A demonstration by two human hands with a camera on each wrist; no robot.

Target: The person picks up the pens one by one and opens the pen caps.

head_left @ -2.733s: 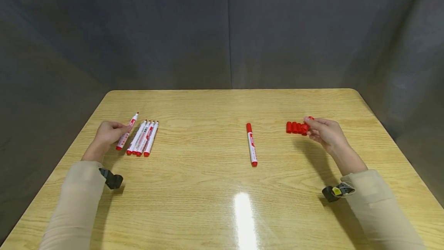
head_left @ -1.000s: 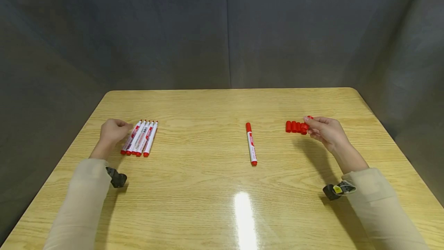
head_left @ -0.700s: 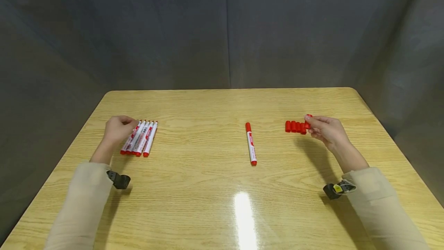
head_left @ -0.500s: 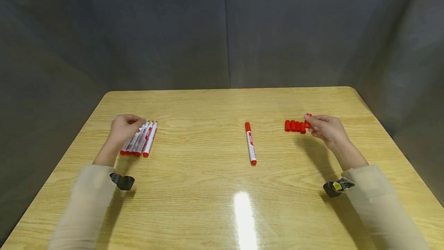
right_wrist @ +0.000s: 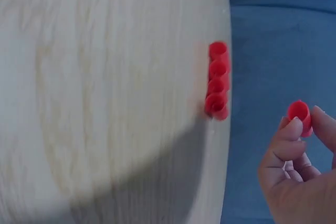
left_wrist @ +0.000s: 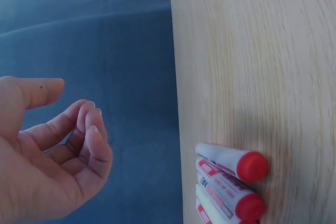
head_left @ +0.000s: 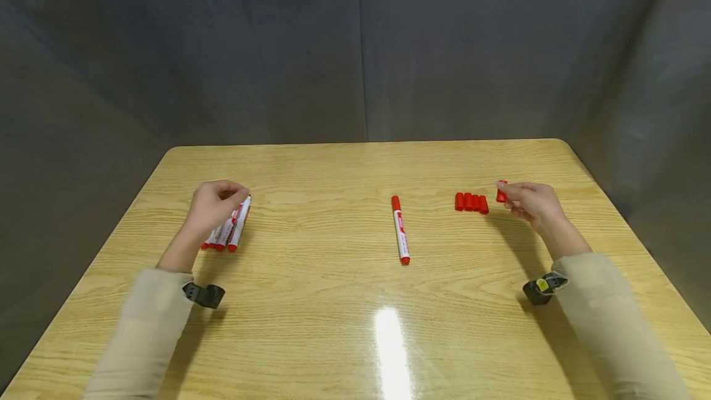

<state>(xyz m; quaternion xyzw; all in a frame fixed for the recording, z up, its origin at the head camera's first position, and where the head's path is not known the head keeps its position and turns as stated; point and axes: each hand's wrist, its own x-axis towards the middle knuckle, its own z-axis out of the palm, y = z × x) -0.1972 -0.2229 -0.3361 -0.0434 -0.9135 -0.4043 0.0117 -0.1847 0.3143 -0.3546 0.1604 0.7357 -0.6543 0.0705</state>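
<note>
My left hand (head_left: 213, 205) hovers over a row of uncapped red markers (head_left: 239, 227), hiding part of them. In the left wrist view its fingers (left_wrist: 97, 148) bend loosely, the thumb stands apart, and nothing lies between them. Farther right, my right hand (head_left: 536, 202) pinches a red marker cap (head_left: 502, 195) between thumb and fingertips. The right wrist view shows the open mouth of this cap (right_wrist: 307, 124) facing the camera. Beside it, several more red caps (head_left: 468, 202) lie side by side in a short row.
One capped red marker (head_left: 402, 233) lies alone near the middle of the wooden table (head_left: 311, 301). A dark curtain (head_left: 266, 54) hangs behind the table's far edge. Small black cameras (head_left: 207, 295) are strapped at both sleeves.
My left hand has laid its marker at the row's left end, let go, and moved right over the markers. My right hand has lifted its cap and drawn it right, away from the others.
</note>
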